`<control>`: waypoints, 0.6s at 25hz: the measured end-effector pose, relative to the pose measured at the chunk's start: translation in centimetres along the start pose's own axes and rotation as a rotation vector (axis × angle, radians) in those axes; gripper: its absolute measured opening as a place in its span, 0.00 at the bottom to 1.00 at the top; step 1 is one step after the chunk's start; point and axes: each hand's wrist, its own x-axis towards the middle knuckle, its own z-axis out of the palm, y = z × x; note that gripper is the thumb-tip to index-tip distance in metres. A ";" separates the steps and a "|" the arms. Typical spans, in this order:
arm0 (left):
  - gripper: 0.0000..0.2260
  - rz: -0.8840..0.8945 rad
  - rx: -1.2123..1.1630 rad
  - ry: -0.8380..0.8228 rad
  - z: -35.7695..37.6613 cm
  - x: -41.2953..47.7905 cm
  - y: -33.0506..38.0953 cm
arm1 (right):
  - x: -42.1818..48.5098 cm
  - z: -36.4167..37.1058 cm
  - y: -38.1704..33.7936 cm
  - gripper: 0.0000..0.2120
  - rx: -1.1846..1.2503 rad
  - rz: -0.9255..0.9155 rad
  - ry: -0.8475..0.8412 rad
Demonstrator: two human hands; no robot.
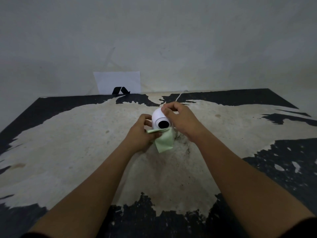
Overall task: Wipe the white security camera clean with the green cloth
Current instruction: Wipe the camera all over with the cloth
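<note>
The white security camera (160, 120) is shown near the middle of the worn, patchy worktop (68, 143), its dark lens (163, 124) turned toward the viewer and a thin white cable (180, 95) trailing from behind it toward the wall. The right hand (180, 119) is closed over the upper right of the rounded housing, fingers curled on its top, so that the body is steadied. The left hand (142, 133) is clamped on the green cloth (163, 140), which is pinched between thumb and fingers and pressed against the underside of the housing just below the lens; the loose remainder of the cloth hangs down toward the worktop. Whether the base of the camera rests on the surface or is lifted slightly cannot be told, since it is hidden by cloth and hands. The step in hand is judged to be the wiping of the lower front of the shell. It is best done with the cloth kept flat under the fingertips rather than bunched, drawn in short curved strokes that follow the dome, while the housing is turned a little by the steadying hand so that fresh surface is presented. The lens is best passed over lightly with a clean fold, and the cable should be left slack so that the unit is not tugged. A white sheet (118, 82) bearing a black mark leans against the wall behind.
</note>
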 end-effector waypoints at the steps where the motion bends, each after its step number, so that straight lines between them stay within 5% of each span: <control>1: 0.24 0.003 0.012 -0.033 -0.2 0.1 0.0 | 0.0 0.0 0.0 0.15 0.002 0.002 -0.002; 9: 0.37 -0.047 0.078 0.164 3.2 0.0 0.3 | -0.1 0.1 -0.2 0.15 0.001 0.004 0.000; 15: 0.22 0.020 0.257 0.003 -0.8 1.0 0.5 | -0.2 -0.1 -0.4 0.15 0.007 0.004 -0.016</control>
